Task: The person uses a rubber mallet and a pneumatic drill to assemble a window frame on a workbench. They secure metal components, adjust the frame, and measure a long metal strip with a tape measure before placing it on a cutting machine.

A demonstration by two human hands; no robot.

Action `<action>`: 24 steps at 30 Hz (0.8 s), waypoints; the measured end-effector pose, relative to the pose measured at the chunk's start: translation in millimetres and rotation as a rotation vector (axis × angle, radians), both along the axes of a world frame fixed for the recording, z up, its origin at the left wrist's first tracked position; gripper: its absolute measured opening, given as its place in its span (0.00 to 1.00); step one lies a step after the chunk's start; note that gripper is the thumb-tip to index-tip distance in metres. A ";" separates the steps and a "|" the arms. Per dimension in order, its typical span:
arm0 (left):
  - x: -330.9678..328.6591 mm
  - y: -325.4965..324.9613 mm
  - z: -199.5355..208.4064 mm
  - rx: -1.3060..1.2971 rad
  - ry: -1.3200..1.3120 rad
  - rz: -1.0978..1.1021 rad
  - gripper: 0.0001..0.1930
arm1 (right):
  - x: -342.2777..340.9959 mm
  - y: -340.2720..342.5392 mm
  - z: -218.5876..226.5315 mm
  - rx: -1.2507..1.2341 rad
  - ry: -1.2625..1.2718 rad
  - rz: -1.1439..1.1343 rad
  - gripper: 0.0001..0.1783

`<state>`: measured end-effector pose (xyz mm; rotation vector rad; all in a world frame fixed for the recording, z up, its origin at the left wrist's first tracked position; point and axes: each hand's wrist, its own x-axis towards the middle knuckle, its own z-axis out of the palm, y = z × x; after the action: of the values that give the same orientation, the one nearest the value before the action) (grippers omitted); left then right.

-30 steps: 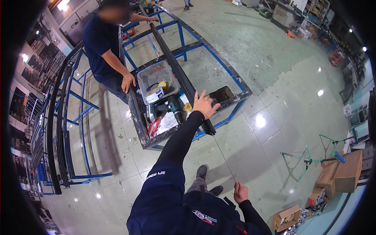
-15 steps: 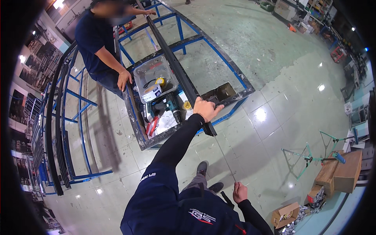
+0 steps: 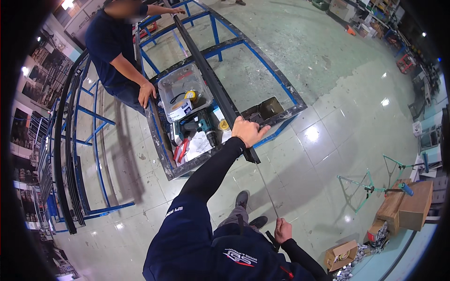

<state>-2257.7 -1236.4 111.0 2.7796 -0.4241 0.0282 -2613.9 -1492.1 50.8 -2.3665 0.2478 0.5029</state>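
Observation:
A long black profile bar [image 3: 213,77] lies lengthwise over a blue metal frame table [image 3: 295,112], its near end jutting past the table edge. My left hand [image 3: 250,131] is closed over the bar near that end, fingers wrapped across its top. From the bar's end a thin grey cord-like strip [image 3: 266,187] runs taut down to my right hand [image 3: 282,230], which is closed on it low by my body. Across the table, a person in a dark shirt has one hand [image 3: 147,92] on the table's left rail. That person's other hand [image 3: 176,11] is by the bar's far end.
A clear plastic bin [image 3: 164,86] with a yellow tape measure [image 3: 190,95], a cordless drill [image 3: 206,126] and red-handled pliers [image 3: 180,151] sit in the near tray. A metal box [image 3: 269,108] is right of the bar. Dark profiles [image 3: 70,154] rest on a blue rack at left; cartons [image 3: 341,256] stand lower right.
My right hand has shifted slightly left, still gripping the strip. My left hand keeps its place on the bar. The bar's far end now shows near the other person's hand.

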 end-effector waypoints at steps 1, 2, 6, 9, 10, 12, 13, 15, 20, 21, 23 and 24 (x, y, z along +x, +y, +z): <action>-0.2 0.5 -0.3 -0.002 0.003 -0.003 0.33 | 1.4 0.8 1.0 0.004 0.006 -0.008 0.23; -0.3 1.2 -0.3 -0.005 0.006 -0.007 0.33 | 2.6 1.8 1.5 0.008 0.011 -0.017 0.23; -0.7 6.4 -4.8 -0.033 -0.040 0.005 0.33 | 4.6 5.4 2.2 0.027 -0.021 0.016 0.23; -2.8 2.2 -4.8 -0.026 -0.014 -0.019 0.33 | -0.9 3.3 5.8 0.119 0.020 -0.053 0.24; -1.8 0.2 -4.5 -0.009 -0.031 -0.013 0.32 | -3.8 0.8 2.6 0.155 0.002 -0.049 0.24; 5.9 -4.5 -7.7 0.018 -0.048 -0.026 0.32 | -4.9 -9.7 -12.7 0.219 -0.022 -0.068 0.25; 9.4 -10.4 -7.8 -0.004 -0.042 -0.024 0.31 | -2.5 -15.8 -14.4 0.265 0.060 -0.124 0.25; 3.4 -7.7 -11.6 -0.009 0.008 -0.011 0.31 | 0.9 -24.1 -2.7 0.338 0.197 -0.157 0.25; -4.7 -2.4 -7.9 -0.039 -0.048 0.035 0.28 | 17.3 -45.2 10.7 0.665 0.493 -0.188 0.20; -4.3 2.7 -14.4 -0.054 -0.081 0.044 0.27 | 16.1 -41.8 19.4 0.664 0.481 -0.170 0.20; 1.5 -0.6 -16.3 -0.057 -0.020 0.073 0.22 | 9.4 -48.1 19.7 0.724 0.536 -0.222 0.21; -0.4 -2.4 -17.6 -0.092 -0.166 0.100 0.20 | 3.1 -53.0 12.5 0.717 0.534 -0.208 0.21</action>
<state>-2258.1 -1238.8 93.4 2.7142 -0.3144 0.2959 -2610.8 -1545.1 63.3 -1.4666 0.4593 0.9357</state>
